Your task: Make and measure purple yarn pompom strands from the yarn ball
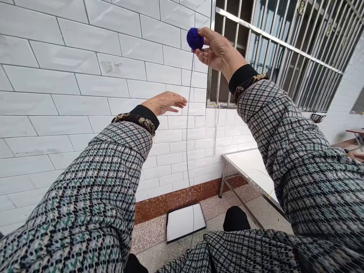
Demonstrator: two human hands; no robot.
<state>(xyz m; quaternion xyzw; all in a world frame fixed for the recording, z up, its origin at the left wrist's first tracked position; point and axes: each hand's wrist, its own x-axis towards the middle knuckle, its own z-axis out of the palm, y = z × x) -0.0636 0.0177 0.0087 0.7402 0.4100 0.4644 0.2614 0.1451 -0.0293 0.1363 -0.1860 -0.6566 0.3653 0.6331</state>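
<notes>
A small ball of dark blue yarn (195,39) is gripped in my right hand (217,49), raised high before the tiled wall. From the ball a single strand of yarn (187,132) hangs down past the floor tray's level toward my lap. Lower and to the left, my left hand (169,102) is held out with fingers extended, its fingertips close to the strand. Whether they touch it I cannot tell. Nothing shows in that hand.
A white panel with a black rim (184,222) lies on the speckled floor against the brown skirting. At right stands a white-topped metal table (244,163). Above it is a barred window (273,49), with a white cord (216,129) hanging beneath its corner.
</notes>
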